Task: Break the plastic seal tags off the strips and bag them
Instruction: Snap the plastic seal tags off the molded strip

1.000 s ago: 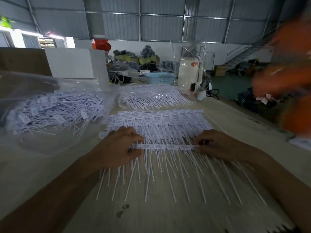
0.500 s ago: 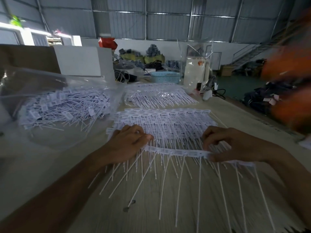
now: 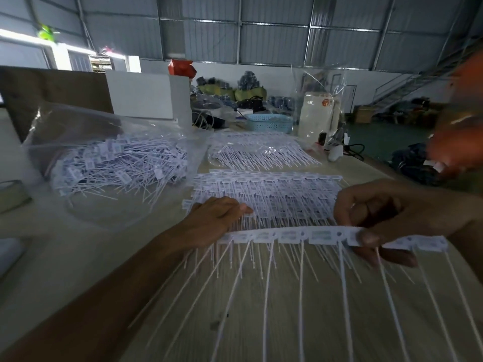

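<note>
Head view shows the right hand (image 3: 386,218) raised a little above the worktop (image 3: 104,257), its fingers (image 3: 368,239) and thumb curled to pinch one strip of white seal tags (image 3: 300,235) near the strip's right end. That strip runs level from the right hand across to the left, its flat tag heads side by side in a row and its thin tails hanging down and fanning toward the camera. The left hand (image 3: 219,218) lies palm down with fingers fairly straight, pressing on the near left part of the stack of strips (image 3: 266,194) that rests flat on the worktop; the lifted strip's left end sits just beside this hand, though whether they touch cannot be told. Behind the stack lies a second bundle of strips (image 3: 264,152), partly wrapped in clear film. To the left, a clear plastic bag (image 3: 86,131) lies open on its side, with a heap of loose single tags (image 3: 117,165) inside and spilling toward its mouth. Farther back stand a blue basket (image 3: 269,122), a white board (image 3: 146,97) and a white container (image 3: 317,116) under clear wrapping. At the right edge is a blurred orange shape (image 3: 460,126).
</note>
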`<state>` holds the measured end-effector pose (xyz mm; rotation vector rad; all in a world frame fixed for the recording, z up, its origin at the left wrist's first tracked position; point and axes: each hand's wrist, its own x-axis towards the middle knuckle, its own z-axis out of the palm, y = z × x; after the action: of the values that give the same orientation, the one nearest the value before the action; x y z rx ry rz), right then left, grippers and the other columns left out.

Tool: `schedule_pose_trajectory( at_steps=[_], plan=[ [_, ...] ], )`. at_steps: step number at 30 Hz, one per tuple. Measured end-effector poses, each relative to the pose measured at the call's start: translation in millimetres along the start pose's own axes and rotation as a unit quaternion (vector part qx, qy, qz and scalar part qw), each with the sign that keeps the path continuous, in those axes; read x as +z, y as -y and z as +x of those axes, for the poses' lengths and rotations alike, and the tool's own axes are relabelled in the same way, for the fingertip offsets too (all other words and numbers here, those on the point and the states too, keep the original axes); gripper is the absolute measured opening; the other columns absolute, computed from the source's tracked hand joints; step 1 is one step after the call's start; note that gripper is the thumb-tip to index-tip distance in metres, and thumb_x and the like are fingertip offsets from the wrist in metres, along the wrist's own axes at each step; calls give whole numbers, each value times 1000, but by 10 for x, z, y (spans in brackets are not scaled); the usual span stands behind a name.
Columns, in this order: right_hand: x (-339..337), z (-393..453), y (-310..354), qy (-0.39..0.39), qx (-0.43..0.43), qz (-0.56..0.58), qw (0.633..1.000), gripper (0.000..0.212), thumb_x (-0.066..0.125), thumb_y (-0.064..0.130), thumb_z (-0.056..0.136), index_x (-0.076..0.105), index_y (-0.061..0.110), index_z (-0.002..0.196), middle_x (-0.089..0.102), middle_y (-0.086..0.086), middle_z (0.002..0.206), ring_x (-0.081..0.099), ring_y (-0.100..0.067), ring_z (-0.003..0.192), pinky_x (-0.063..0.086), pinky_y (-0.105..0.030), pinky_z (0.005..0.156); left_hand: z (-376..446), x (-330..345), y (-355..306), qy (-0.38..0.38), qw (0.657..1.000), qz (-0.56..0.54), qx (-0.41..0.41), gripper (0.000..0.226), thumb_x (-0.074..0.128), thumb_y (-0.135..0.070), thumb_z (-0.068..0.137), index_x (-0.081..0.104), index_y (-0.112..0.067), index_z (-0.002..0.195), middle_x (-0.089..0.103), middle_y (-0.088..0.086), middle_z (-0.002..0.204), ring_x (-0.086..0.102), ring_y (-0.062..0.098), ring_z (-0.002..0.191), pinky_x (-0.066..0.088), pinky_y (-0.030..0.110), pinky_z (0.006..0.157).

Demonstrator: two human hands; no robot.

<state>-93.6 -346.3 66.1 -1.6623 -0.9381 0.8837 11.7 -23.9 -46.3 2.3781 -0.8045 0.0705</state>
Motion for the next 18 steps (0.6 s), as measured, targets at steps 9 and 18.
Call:
schedule_pose_trajectory(
  at_steps=[9,18],
  plan=[
    [-299,124,216,-128,23,-179,975,9,63,8,96,63,7,105,67,-21,91,59,-19,56,51,-32,53,-105,-582,-163,55,950,-308,1,81,32,-83,85,77,-18,103,75,11,103,72,22,92,53,37,84],
    [-612,162,-257,-258,112,-116,953,34,69,13,92,68,15,126,72,-13,114,72,-31,98,60,-35,74,-159,-910,-204,-201,955,182,120,26,62,-55,87,70,-34,74,57,-17,58,54,4,55,34,20,52]
  ],
)
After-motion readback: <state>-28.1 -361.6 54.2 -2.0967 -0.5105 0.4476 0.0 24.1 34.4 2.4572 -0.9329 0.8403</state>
